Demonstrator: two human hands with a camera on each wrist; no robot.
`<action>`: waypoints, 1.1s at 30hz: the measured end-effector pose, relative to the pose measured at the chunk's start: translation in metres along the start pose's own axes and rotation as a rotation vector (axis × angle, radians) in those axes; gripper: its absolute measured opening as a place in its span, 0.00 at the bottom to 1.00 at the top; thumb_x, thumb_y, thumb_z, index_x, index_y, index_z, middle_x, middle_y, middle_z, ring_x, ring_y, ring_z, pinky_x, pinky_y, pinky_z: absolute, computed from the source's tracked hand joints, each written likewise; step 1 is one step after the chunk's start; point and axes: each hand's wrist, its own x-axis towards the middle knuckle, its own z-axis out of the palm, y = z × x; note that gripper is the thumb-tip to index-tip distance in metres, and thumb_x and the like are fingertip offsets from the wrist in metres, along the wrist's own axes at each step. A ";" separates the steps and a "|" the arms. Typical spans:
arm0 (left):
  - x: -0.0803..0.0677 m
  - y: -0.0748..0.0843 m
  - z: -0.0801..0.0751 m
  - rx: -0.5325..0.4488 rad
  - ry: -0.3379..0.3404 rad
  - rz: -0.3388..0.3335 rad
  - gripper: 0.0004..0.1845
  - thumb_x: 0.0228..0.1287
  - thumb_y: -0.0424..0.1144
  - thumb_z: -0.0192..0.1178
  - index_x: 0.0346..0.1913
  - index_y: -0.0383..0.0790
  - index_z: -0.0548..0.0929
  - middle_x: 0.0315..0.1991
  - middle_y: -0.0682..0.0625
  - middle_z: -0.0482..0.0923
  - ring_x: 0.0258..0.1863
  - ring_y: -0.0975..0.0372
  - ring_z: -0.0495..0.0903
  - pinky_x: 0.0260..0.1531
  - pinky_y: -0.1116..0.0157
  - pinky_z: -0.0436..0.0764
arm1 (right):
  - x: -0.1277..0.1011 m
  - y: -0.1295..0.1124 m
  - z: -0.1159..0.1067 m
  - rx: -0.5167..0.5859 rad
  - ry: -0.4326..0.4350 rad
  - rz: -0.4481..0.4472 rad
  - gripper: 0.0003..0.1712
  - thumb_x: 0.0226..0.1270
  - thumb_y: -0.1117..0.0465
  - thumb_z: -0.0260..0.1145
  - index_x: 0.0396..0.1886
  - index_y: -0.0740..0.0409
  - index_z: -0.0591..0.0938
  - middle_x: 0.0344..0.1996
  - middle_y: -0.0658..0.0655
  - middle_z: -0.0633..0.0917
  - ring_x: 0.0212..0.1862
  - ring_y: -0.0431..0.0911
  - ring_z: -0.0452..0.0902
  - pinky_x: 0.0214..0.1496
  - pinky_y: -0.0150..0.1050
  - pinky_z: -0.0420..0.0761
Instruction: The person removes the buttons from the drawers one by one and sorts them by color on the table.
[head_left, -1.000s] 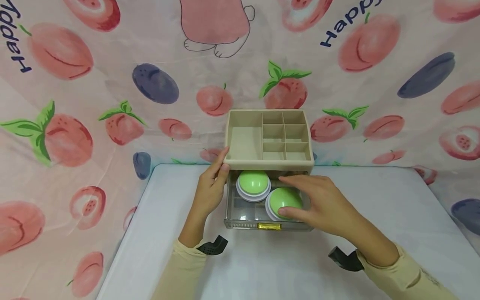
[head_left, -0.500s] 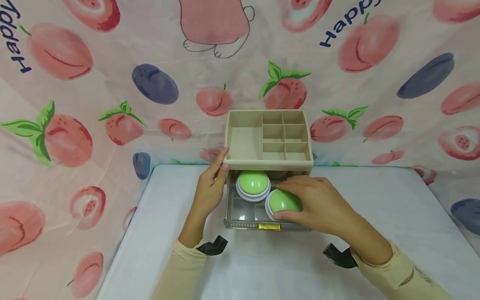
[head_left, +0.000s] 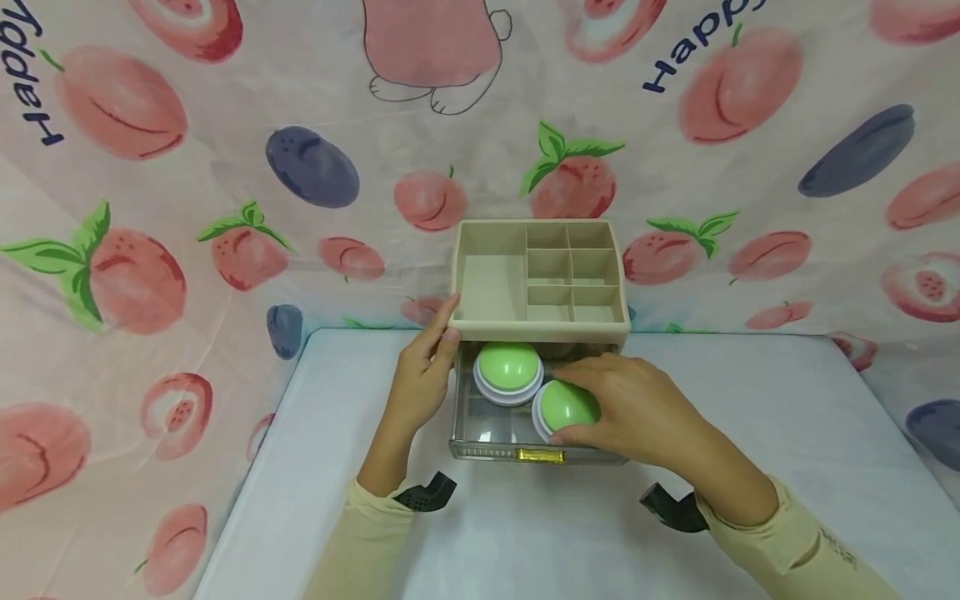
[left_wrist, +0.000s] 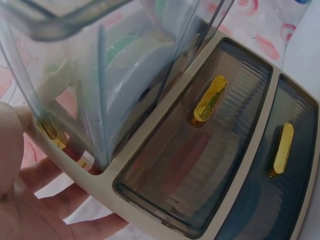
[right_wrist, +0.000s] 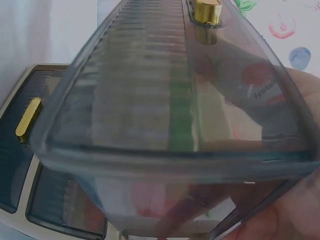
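Right hand (head_left: 637,410) grips 1 of 2 green-topped containers (head_left: 567,406) in drawer (head_left: 480,427); left hand (head_left: 422,379), fingers extended, rests against organizer (head_left: 542,332).

The beige organizer (head_left: 491,287) stands upright, its see-through top drawer (head_left: 480,452) pulled out, containing 2 green-domed white jars (head_left: 567,406).

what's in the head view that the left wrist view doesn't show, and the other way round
Head only: the small top compartments and the right sleeve.
Left wrist only: two shut drawer fronts and their gold handles.
Both: the left hand, the pulled-out drawer and a green-and-white round piece, seen through the drawer's wall in the wrist view.
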 end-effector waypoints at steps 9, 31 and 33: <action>-0.001 -0.002 0.001 -0.002 -0.005 -0.007 0.26 0.82 0.43 0.50 0.77 0.66 0.66 0.55 0.46 0.78 0.36 0.58 0.75 0.37 0.64 0.75 | -0.001 0.001 -0.001 0.009 -0.012 -0.052 0.43 0.45 0.37 0.83 0.58 0.56 0.86 0.53 0.53 0.88 0.54 0.49 0.83 0.50 0.49 0.82; 0.001 -0.001 0.002 0.003 -0.001 -0.006 0.26 0.82 0.44 0.50 0.77 0.65 0.66 0.49 0.44 0.78 0.39 0.57 0.75 0.38 0.62 0.75 | 0.001 0.007 -0.003 0.021 0.186 -0.155 0.38 0.43 0.40 0.84 0.51 0.57 0.89 0.47 0.51 0.90 0.40 0.45 0.82 0.37 0.40 0.77; 0.001 -0.001 0.002 0.007 0.000 -0.002 0.26 0.82 0.45 0.50 0.77 0.66 0.66 0.54 0.45 0.78 0.40 0.57 0.76 0.39 0.62 0.76 | 0.001 0.007 -0.006 0.036 0.206 -0.156 0.38 0.43 0.40 0.84 0.51 0.58 0.89 0.47 0.51 0.91 0.39 0.44 0.82 0.36 0.39 0.77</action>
